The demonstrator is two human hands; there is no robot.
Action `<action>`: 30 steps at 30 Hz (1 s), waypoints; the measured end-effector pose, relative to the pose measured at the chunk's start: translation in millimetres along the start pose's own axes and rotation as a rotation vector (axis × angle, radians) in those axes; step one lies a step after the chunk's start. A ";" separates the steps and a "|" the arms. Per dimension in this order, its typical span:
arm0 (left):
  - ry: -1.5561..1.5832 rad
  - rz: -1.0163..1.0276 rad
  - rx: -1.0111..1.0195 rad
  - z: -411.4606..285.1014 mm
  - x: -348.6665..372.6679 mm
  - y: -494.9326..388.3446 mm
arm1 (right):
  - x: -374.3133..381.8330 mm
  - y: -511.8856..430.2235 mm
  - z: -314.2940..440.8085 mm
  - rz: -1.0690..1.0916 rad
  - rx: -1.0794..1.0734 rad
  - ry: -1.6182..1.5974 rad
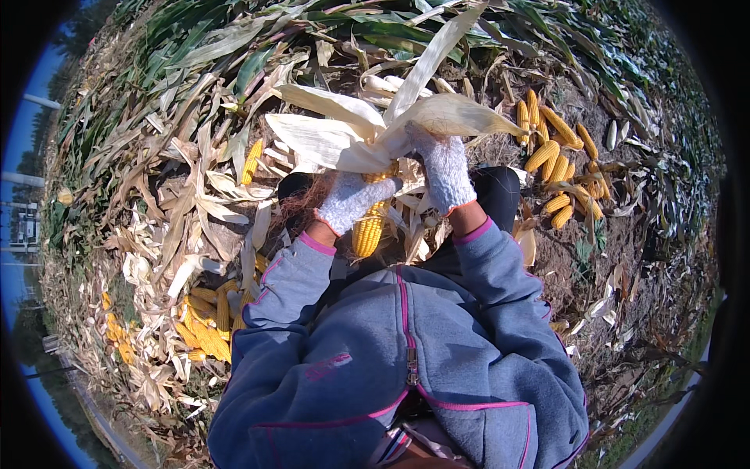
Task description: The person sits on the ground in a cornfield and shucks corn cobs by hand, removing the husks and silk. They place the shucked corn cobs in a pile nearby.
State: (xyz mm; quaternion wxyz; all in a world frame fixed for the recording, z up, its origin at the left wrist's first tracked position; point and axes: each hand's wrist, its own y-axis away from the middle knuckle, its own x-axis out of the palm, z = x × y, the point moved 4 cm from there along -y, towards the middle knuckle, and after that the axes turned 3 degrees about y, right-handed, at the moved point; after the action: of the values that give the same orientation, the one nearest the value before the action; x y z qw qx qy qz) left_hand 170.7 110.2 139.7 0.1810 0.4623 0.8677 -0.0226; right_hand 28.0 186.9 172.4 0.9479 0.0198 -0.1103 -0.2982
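Note:
A yellow ear of corn [368, 234] points down toward my lap, its kernels bare along the lower part. Around its middle my left hand [357, 198], in a white knit glove with an orange cuff, is closed. Pale dry husk leaves [328, 138] are peeled back and spread above the ear, still joined at its far end. My right hand [440, 170], gloved the same way, grips the husk near that end. Brown corn silk [302, 202] hangs beside my left wrist. The fingertips of my right hand are partly hidden by husk.
Husked ears lie in a pile [551, 155] at the right and another pile [208, 322] at the lower left. A single ear [252, 162] rests among dry husks to the left. Cut corn stalks with green leaves [375, 32] lie across the ground ahead.

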 end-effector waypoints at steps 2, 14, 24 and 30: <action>-0.124 0.064 0.017 -8.9 1.2 -1.7 | 1.3 -0.5 -0.7 0.016 -0.163 0.311; -0.593 -0.176 0.465 30.8 -0.3 22.9 | 42.9 27.7 6.3 0.211 -0.733 0.869; -0.894 0.193 0.519 49.7 25.7 17.7 | 19.9 7.2 -54.2 -0.287 0.117 -0.183; -0.578 0.092 0.506 44.4 26.8 15.7 | 25.9 10.2 -53.2 -0.291 0.232 -0.526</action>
State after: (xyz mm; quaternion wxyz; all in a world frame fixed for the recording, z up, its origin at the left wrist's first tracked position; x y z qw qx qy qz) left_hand 182.9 131.2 91.3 0.2990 0.5052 0.7263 -0.3574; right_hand 66.2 179.0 126.7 0.8258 0.0654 -0.3806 -0.4110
